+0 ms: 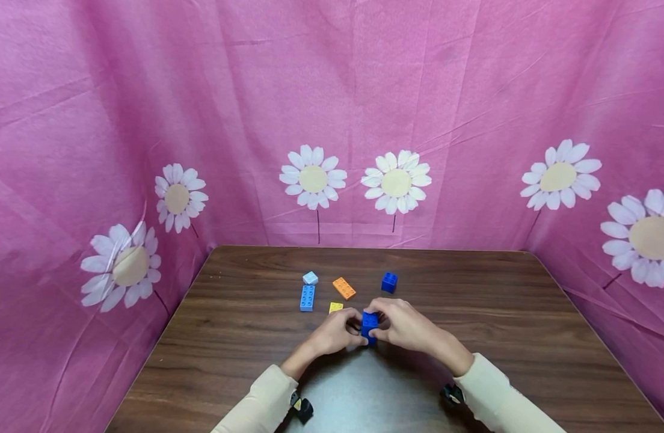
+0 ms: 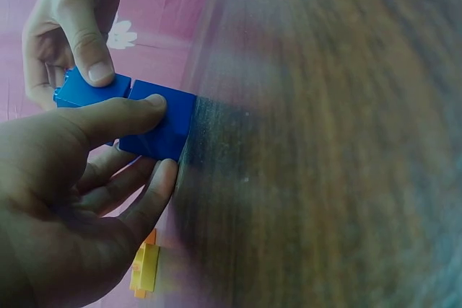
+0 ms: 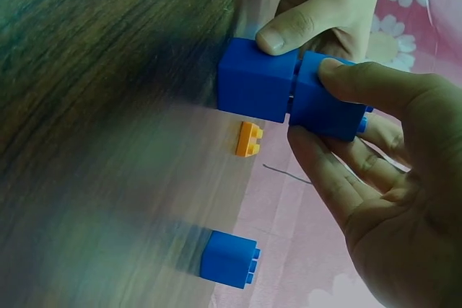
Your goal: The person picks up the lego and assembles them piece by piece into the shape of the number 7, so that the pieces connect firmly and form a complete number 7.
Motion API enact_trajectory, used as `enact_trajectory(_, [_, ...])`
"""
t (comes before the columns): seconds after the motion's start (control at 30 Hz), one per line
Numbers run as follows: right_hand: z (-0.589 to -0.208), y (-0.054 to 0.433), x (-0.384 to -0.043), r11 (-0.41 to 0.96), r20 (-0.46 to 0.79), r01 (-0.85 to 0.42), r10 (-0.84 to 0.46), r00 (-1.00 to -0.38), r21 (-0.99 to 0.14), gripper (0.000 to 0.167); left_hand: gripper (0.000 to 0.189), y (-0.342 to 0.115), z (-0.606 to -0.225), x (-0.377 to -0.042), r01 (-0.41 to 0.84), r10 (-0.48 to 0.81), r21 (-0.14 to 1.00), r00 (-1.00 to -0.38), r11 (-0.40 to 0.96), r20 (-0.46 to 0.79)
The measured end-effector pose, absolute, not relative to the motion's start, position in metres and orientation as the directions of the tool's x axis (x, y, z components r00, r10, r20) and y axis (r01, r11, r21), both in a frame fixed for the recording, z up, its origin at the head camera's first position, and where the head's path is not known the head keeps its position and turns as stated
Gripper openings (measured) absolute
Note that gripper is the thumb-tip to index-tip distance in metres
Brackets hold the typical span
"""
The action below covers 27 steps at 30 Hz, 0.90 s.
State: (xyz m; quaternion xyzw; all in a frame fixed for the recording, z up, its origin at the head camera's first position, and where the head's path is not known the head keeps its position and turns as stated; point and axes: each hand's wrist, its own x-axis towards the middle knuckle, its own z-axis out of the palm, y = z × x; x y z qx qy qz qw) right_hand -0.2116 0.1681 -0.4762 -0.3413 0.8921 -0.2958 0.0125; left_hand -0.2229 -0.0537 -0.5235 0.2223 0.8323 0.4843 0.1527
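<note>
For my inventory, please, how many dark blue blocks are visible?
3: the lower block in the left hand, the upper block in the right hand, and a lone block farther back. The hands may hide others.

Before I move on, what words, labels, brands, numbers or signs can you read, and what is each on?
None: no readable text in any view.
Upper blue brick, lower blue brick: visible sides show no lettering; studs too small to tell.
Orange brick, yellow brick: any marking too small to read.
Pink cloth: printed daisies, no words.
Black device at the left wrist: any lettering too small to read.
</note>
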Motion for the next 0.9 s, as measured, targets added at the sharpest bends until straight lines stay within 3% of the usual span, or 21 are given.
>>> enact_trajectory(0.9, [-0.4773,0.1679,-0.2149,0.577,0.136,-0.562,-0.616,-0.776,-0.592,0.026,0.026,-0.0516,-0.5211,-0.2223,0.259,0.52,0.849,-0.854,0.46,-0.022])
